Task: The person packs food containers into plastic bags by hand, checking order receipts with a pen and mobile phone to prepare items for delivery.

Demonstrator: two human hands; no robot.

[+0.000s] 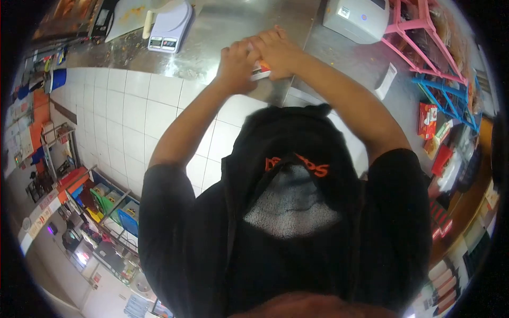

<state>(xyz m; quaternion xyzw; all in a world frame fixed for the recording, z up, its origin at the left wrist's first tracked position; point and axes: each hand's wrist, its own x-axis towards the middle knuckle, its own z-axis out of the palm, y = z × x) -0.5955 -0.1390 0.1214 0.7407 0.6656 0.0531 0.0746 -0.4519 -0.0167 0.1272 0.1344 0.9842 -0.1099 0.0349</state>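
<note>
My left hand [237, 66] and my right hand [275, 50] come together over the edge of the metal counter [228, 21]. Between them is a small white box with orange and red print [261, 69]. Fingers of both hands wrap round it, so only its near end shows. My right hand lies partly over its top, and the left grips its left side. Further left on the counter stands a white kitchen scale [168, 32].
A grey label printer [358, 18] stands at the back right, beside pink [413, 26] and blue racks [448, 98]. A white strip [386, 81] and a red box [427, 121] lie on the right. White floor tiles [135, 106] show below the counter.
</note>
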